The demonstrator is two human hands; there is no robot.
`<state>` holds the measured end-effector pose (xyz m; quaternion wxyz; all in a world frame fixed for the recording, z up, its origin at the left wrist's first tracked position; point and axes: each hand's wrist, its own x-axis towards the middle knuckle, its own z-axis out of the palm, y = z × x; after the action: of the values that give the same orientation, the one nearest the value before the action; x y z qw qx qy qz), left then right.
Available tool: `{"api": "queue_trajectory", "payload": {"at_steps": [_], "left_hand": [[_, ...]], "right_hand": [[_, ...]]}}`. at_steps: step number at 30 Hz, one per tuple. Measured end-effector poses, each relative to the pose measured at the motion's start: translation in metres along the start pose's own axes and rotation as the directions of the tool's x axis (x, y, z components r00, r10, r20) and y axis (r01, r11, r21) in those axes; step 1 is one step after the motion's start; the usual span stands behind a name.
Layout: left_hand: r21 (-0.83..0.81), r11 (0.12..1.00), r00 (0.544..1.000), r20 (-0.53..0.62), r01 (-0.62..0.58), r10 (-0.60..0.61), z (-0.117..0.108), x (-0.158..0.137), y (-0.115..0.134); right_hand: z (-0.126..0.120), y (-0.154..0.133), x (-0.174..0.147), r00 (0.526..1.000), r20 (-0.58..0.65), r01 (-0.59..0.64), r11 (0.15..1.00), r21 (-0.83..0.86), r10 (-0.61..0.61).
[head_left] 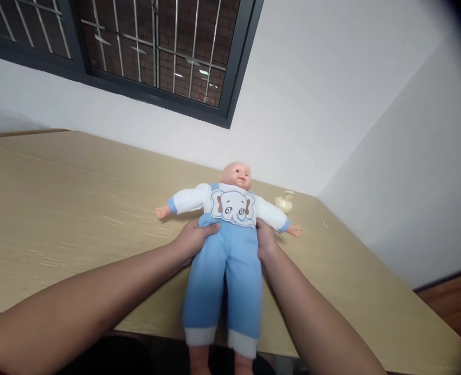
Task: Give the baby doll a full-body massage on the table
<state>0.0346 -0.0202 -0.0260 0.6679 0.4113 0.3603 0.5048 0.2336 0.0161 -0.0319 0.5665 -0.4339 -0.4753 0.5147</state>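
Observation:
A baby doll in blue trousers and a white top with an elephant patch faces up toward me. My left hand grips its waist on the left side, thumb over the front. At the opposite side of the waist my right hand holds on, with its fingers mostly hidden behind the doll. The doll's arms stretch out to both sides, and its lower legs reach past the table's front edge.
A small cream vase stands on the wooden table behind the doll's arm at the right. White walls border the table at the back and right. A barred window is above.

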Motion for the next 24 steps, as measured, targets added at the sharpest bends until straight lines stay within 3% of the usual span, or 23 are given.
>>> {"api": "queue_trajectory", "payload": {"at_steps": [5, 9, 14, 18, 21, 24], "left_hand": [[0.048, 0.998, 0.999, -0.007, 0.048, -0.047, -0.011, 0.009, 0.007], [0.151, 0.987, 0.997, 0.056, 0.046, -0.055, -0.016, 0.011, 0.009], [0.361, 0.932, 0.997, 0.073, -0.022, -0.004, -0.026, 0.019, 0.01], [0.576, 0.816, 0.998, -0.056, 0.049, -0.021, -0.033, 0.024, 0.013], [0.694, 0.719, 0.998, -0.07, 0.046, 0.004, -0.034, 0.023, 0.018], [0.824, 0.566, 0.995, -0.078, 0.025, 0.069, -0.031, 0.019, 0.025]], "right_hand": [[0.002, 0.012, -0.006, 0.996, 0.079, -0.062, 0.985, 0.164, 0.049], [-0.002, 0.014, -0.007, 0.992, 0.104, -0.08, 0.995, 0.055, 0.074], [-0.01, 0.018, -0.007, 0.996, 0.028, -0.085, 0.995, -0.058, 0.087], [-0.013, 0.022, -0.008, 0.997, 0.028, -0.065, 0.987, -0.146, 0.069], [-0.014, 0.02, -0.007, 0.999, 0.023, -0.021, 0.972, -0.233, 0.027], [-0.015, 0.015, -0.006, 0.996, -0.079, -0.002, 0.905, -0.426, -0.035]]}}
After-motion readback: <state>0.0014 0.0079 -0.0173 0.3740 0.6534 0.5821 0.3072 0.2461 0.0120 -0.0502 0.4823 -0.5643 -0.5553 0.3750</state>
